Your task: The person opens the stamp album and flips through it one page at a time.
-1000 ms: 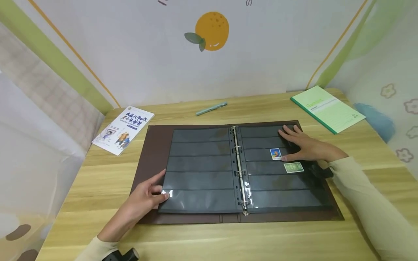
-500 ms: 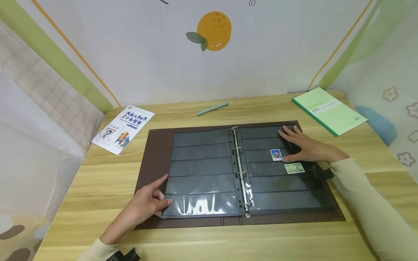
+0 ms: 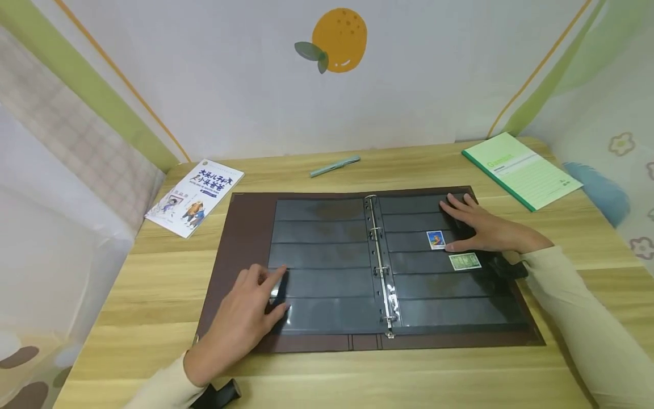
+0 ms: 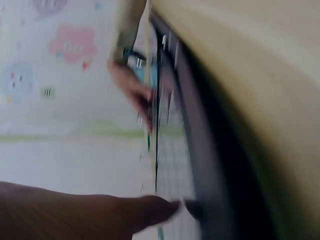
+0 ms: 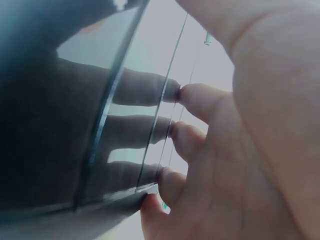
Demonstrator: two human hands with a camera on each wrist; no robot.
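Stamp album lies open on the counter under both hands. Left hand rests flat, released, on the left page; right hand presses flat beside two stamps. Risk: sliding fingers could dislodge them.

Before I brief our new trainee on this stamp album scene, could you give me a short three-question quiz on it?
1. True or false: the right hand lies flat on the right-hand page.
2. How many stamps sit in the pockets of that page?
3. Which lies beyond the album, near the wall: A) the pen, B) scissors, C) a cup?

Key:
1. True; its fingers are spread on the sleeve.
2. Two: a blue stamp and a green stamp.
3. A. The left hand rests on the left-hand page.
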